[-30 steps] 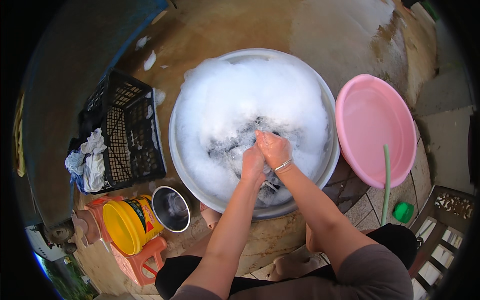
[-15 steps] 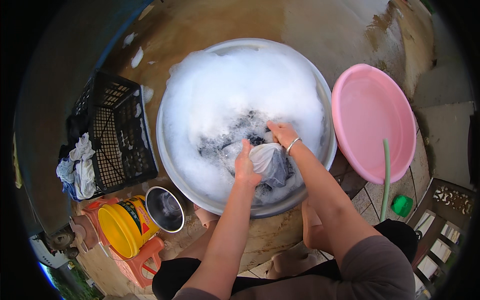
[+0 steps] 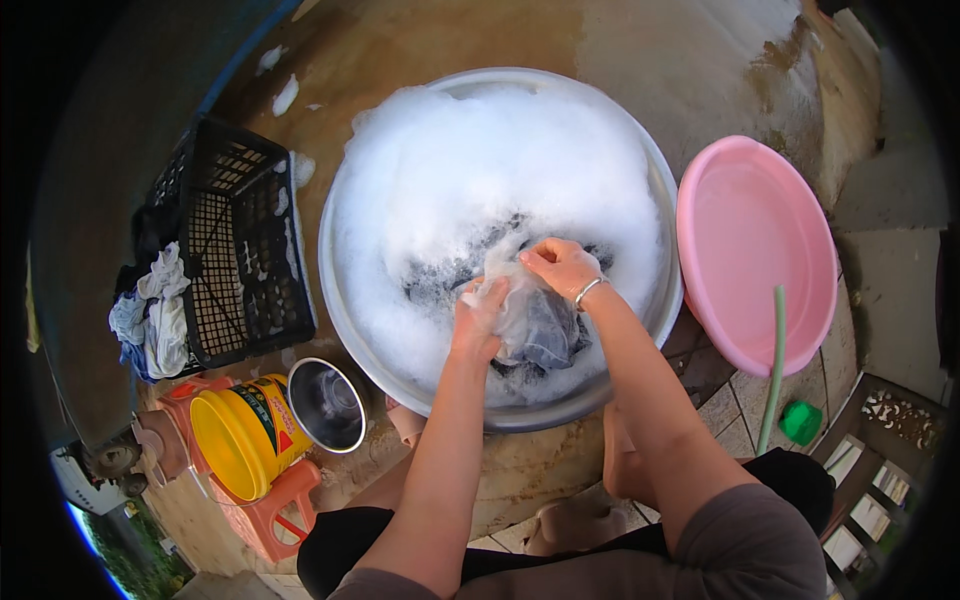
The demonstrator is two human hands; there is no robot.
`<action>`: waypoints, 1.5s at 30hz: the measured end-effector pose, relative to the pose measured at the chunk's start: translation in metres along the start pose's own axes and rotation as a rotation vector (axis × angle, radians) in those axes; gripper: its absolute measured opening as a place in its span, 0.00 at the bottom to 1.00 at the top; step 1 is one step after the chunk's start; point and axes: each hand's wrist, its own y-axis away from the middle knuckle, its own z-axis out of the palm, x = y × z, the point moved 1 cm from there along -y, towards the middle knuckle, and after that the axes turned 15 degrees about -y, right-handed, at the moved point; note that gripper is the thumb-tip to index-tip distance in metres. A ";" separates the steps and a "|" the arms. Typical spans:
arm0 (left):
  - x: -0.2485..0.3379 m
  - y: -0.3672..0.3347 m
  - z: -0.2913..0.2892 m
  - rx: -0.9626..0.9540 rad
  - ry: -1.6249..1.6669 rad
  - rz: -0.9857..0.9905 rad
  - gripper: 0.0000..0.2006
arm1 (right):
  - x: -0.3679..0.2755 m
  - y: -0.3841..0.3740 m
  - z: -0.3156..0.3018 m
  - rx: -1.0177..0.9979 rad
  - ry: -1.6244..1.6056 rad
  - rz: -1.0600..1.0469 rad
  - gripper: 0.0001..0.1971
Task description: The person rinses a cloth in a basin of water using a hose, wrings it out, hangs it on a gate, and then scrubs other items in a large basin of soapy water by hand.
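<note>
Both my hands are over a big round metal basin (image 3: 344, 330) full of white suds (image 3: 500, 165). Between them hangs a wet, thin whitish cloth (image 3: 522, 305), with a greyish part lower down. My left hand (image 3: 481, 318) is closed round the cloth's left side. From the upper right, my right hand (image 3: 562, 268), a silver bracelet on its wrist, pinches the cloth's upper edge. Dark fabric and water show through a gap in the foam around the cloth. What else lies under the suds is hidden.
To the right stands a pink oval tub (image 3: 755, 235) of water with a green hose (image 3: 774, 370) over its rim. A black crate (image 3: 250, 260) with clothes (image 3: 160, 310) hung on it, a steel bowl (image 3: 328, 404) and a yellow bucket (image 3: 228, 440) are at left. A green cup (image 3: 800, 422) lies lower right.
My hands have lifted and spread more of the whitish cloth, which now reaches higher between them. My left hand has shifted slightly left, and the right has turned its fingers onto the cloth.
</note>
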 end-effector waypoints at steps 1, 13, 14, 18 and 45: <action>0.002 0.000 0.001 -0.003 0.001 0.007 0.14 | -0.002 -0.001 0.002 0.165 0.258 -0.099 0.23; 0.013 0.006 0.026 0.115 0.293 -0.163 0.18 | -0.015 0.015 0.048 0.359 0.362 -0.819 0.20; 0.013 0.009 0.038 0.134 0.168 -0.222 0.17 | 0.000 -0.001 0.031 0.351 0.272 -0.677 0.19; 0.013 0.011 0.024 0.131 0.235 -0.234 0.13 | -0.006 0.024 0.066 0.275 0.435 -1.124 0.20; 0.012 0.002 0.020 0.331 -0.167 -0.142 0.24 | -0.010 0.010 0.026 0.275 -0.006 -0.244 0.23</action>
